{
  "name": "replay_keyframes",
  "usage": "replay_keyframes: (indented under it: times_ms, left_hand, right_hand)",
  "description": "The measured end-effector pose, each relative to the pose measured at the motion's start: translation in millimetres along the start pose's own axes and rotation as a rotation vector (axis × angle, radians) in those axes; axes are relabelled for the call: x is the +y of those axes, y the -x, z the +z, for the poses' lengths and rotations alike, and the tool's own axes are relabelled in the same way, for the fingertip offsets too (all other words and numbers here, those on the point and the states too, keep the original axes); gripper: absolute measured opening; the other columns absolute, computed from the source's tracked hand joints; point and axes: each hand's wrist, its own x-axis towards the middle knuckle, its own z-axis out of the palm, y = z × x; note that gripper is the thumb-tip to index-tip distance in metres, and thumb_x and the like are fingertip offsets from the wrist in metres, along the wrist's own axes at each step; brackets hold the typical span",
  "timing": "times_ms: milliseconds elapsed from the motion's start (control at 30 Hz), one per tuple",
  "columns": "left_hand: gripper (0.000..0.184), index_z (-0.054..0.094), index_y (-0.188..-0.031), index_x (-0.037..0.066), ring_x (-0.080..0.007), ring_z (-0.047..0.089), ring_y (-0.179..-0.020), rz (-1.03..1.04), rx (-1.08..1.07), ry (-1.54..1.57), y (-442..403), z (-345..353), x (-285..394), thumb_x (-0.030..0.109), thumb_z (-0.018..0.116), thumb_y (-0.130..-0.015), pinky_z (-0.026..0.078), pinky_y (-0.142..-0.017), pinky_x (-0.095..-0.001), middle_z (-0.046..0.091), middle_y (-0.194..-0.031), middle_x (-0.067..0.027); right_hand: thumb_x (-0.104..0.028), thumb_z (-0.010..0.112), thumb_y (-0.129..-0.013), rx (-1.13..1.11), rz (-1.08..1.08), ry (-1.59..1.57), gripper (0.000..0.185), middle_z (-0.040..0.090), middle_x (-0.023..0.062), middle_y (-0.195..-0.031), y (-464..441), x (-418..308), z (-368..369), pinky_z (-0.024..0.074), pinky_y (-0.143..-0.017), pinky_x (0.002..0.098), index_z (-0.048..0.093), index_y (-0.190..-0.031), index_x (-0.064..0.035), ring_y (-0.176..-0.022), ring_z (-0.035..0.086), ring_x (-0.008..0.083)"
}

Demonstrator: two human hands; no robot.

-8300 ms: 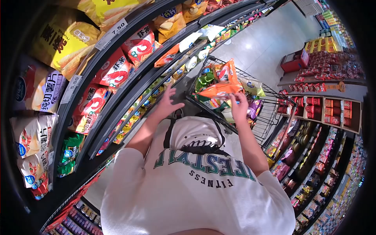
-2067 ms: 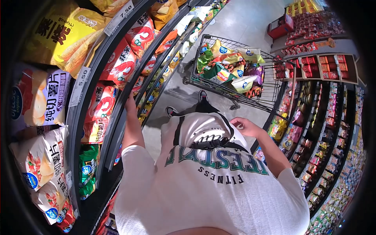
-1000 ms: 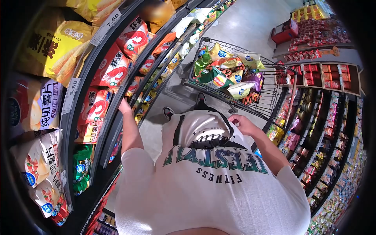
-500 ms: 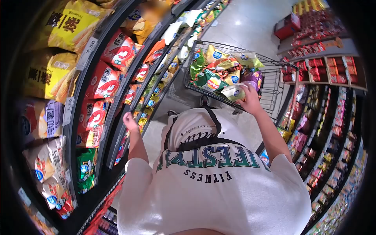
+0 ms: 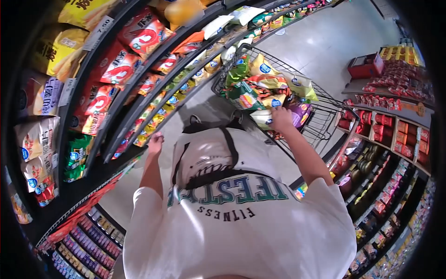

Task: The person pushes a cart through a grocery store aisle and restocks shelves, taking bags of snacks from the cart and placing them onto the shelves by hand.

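Observation:
My right hand (image 5: 282, 120) reaches into the near side of a black wire shopping cart (image 5: 325, 100), its fingers closed on the edge of a pale white-green snack bag (image 5: 261, 119). Around that bag lie a dark green chip bag (image 5: 245, 96), a yellow bag (image 5: 263, 66), a purple bag (image 5: 301, 113) and a pale yellow-green bag (image 5: 299, 84). My left hand (image 5: 156, 141) hangs at my left side near the lower shelves, fingers curled in and holding nothing that I can see.
On the left rise shelves of snack bags, with red bags (image 5: 120, 66) and yellow bags (image 5: 60, 53) above price tags. At right stands a wooden rack (image 5: 395, 135) of red packages. More packed shelves (image 5: 371, 186) run beside my right arm. Grey floor (image 5: 316, 42) lies beyond the cart.
My right hand and the pale bag have shifted left and nearer to me within the cart. My view has turned, so the left shelves sit lower. My left hand stays low at my side.

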Motion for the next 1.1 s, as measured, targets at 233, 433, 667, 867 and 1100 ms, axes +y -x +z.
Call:
replay_keyframes:
  times_ms: [233, 433, 667, 867, 1100]
  left_hand:
    - [0.030, 0.058, -0.125, 0.003, -0.0162, 0.064, -0.084, -0.067, 0.051, 0.057, 86, 24, -55, 0.009, 0.059, -0.095, 0.051, -0.078, -0.0294, 0.069, -0.098, -0.0082]
    - [0.029, 0.060, -0.122, 0.006, -0.0127, 0.064, -0.078, -0.139, 0.035, 0.094, 117, 26, -108, 0.012, 0.063, -0.094, 0.050, -0.068, -0.0271, 0.069, -0.091, -0.0052]
    - [0.026, 0.061, -0.121, 0.008, -0.0105, 0.059, -0.074, -0.062, -0.104, 0.102, 98, -9, -160, 0.016, 0.060, -0.096, 0.046, -0.062, -0.0263, 0.065, -0.090, -0.0014]
    - [0.023, 0.061, -0.120, 0.013, -0.0104, 0.059, -0.082, -0.177, -0.053, 0.239, 133, -16, -196, 0.019, 0.058, -0.098, 0.046, -0.068, -0.0274, 0.065, -0.099, 0.0021]
    - [0.027, 0.058, -0.125, 0.020, -0.0132, 0.062, -0.086, -0.464, -0.091, 0.246, 168, -15, -256, 0.022, 0.059, -0.098, 0.046, -0.068, -0.0299, 0.066, -0.102, 0.0029]
  right_hand:
    - [-0.044, 0.082, -0.072, -0.194, -0.150, 0.032, 0.061, 0.071, 0.0106, -0.113, -30, 8, -14, 0.0516, -0.090, 0.0422, 0.063, -0.117, -0.0085, -0.108, 0.067, 0.0249]
    - [-0.054, 0.081, -0.072, -0.157, -0.148, 0.103, 0.066, 0.072, 0.0129, -0.110, -22, 3, -18, 0.0554, -0.090, 0.0428, 0.067, -0.115, -0.0064, -0.104, 0.070, 0.0299]
    - [-0.053, 0.083, -0.068, -0.080, -0.024, 0.017, 0.068, 0.072, 0.0143, -0.111, 14, -1, -34, 0.0556, -0.087, 0.0431, 0.067, -0.115, -0.0065, -0.103, 0.070, 0.0287]
    - [-0.045, 0.083, -0.069, 0.146, 0.133, -0.132, 0.064, 0.071, 0.0204, -0.107, 78, -10, -56, 0.0540, -0.089, 0.0438, 0.067, -0.114, -0.0034, -0.102, 0.068, 0.0352]
    - [-0.053, 0.083, -0.070, 0.301, 0.255, -0.461, 0.067, 0.071, 0.0252, -0.099, 151, 3, -64, 0.0534, -0.086, 0.0434, 0.069, -0.105, 0.0020, -0.096, 0.070, 0.0368]
